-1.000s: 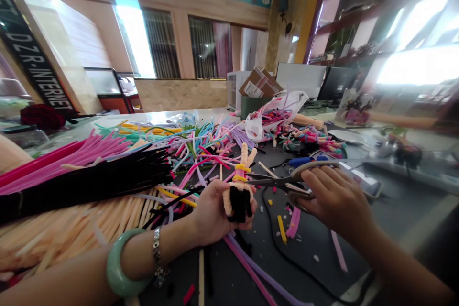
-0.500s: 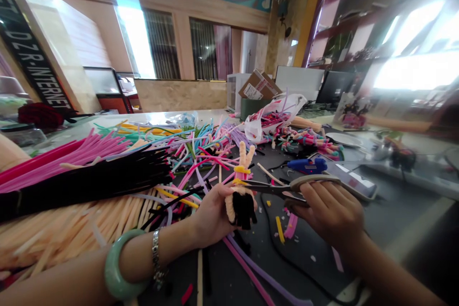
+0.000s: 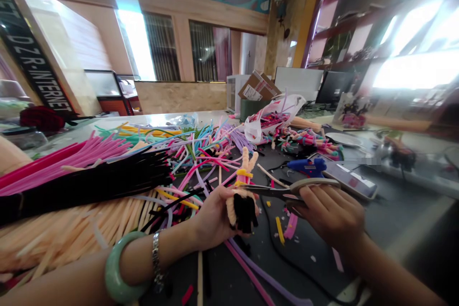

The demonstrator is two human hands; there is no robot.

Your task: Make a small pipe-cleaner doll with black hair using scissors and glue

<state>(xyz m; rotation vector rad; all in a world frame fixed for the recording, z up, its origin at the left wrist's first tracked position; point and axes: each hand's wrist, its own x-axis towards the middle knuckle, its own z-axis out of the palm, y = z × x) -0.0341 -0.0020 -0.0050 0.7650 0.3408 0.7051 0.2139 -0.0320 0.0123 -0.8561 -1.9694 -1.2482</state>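
The fuzzy-stem figure (image 3: 244,208) was held in the left hand (image 3: 211,215), whose fingers were closed around its black-tufted end, above the desk (image 3: 304,248) and well short of the far edge. Its long axis was pointed toward that edge, peach prongs (image 3: 245,157) foremost. The scissors (image 3: 287,192), gripped in the right hand's (image 3: 333,210) curled fingers, were laid nearly crosswise from the right at the lower yellow band (image 3: 240,183); contact could not be told.

Office-like room, craft use: a monitor (image 3: 334,88) is set at rear; the desk (image 3: 304,272) is occupied by fuzzy stems (image 3: 86,182) and glue gun (image 3: 307,166).
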